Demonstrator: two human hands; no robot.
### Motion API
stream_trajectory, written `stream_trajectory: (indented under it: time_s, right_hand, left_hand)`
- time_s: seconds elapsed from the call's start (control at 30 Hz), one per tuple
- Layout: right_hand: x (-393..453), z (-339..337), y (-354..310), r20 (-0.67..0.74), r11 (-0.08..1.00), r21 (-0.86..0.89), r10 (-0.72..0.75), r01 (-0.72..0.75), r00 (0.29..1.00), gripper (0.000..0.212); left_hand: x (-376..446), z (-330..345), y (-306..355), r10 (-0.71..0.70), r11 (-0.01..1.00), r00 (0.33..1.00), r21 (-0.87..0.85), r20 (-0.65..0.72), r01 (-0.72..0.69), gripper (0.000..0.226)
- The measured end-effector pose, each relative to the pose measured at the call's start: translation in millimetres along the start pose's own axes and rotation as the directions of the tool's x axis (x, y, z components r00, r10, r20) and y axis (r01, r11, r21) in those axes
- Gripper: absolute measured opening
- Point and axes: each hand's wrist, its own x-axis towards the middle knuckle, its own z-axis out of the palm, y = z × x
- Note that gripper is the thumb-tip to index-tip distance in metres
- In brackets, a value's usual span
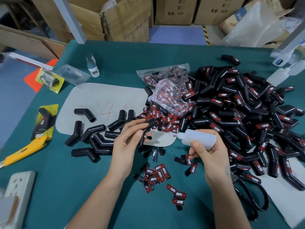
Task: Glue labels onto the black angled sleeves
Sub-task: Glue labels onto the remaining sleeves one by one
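done: big heap of labelled black angled rubber sleeves point(244, 113) piling at 2 o'clock
left: bare black sleeves point(92, 138) waiting at 9 o'clock
left hand point(130, 139): pinching one black sleeve point(148, 127)
right hand point(209, 151): gripping translucent plastic glue bottle point(198, 138), nozzle aiming at it
loose red-black labels point(158, 174): lying at 6 o'clock

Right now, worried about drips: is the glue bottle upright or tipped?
Tipped. The glue bottle lies sideways in the right hand, nozzle toward the sleeve.

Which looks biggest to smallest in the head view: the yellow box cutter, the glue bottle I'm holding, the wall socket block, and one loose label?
1. Socket block, though it's nearest the camera and cut off by the edge, so unsure.
2. Yellow box cutter.
3. Glue bottle in the right hand, close to the cutter.
4. Loose label, clearly smallest.
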Motion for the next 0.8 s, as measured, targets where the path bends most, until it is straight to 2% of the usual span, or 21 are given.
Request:
stream_trajectory:
  time_s: [0.1, 0.2, 0.33, 0.43, 0.57, 0.67, 0.8]
  right_hand:
    - [1.1, 0.1, -0.2, -0.001, 1.0, 0.023, 0.015, -0.015, 1.0, 0.028]
    - [1.7, 0.6, -1.2, 0.001, 0.999, 0.033, 0.029, -0.029, 1.0, 0.04]
    - [-1.2, 0.7, -2.9, -0.027, 1.0, 0.015, -0.008, 0.009, 1.0, 0.03]
    - [-6.0, 2.8, -5.2, -0.031, 0.997, -0.034, -0.064, 0.063, 0.997, 0.027]
    - [-9.2, 7.1, -7.3, -0.021, 0.995, -0.049, -0.087, 0.086, 0.996, 0.026]
    - [-8.1, 7.6, -6.2, -0.021, 0.995, -0.062, -0.08, 0.079, 0.997, 0.026]
    - [-7.5, 7.4, -6.3, -0.024, 0.996, -0.059, -0.064, 0.063, 0.998, 0.026]
  left_hand:
    - [0.5, 3.9, -0.1, -0.097, 0.969, 0.994, -0.226, 0.043, 0.104, 0.02]
    - [0.6, 6.2, 1.8, -0.16, 0.891, 0.985, -0.418, 0.07, 0.174, 0.025]
    - [1.2, 3.2, 1.8, -0.235, 0.797, 0.961, -0.536, 0.147, 0.277, 0.045]
    - [0.2, 1.7, 2.5, -0.243, 0.793, 0.954, -0.531, 0.174, 0.299, 0.048]
    - [-2.4, 6.4, 3.9, -0.204, 0.908, 0.978, -0.364, 0.045, 0.206, 0.024]
    - [-3.5, 7.4, 3.2, -0.176, 0.93, 0.984, -0.329, -0.012, 0.163, 0.009]
    - [-3.0, 10.6, -0.7, -0.184, 0.935, 0.982, -0.314, -0.041, 0.162, 0.01]
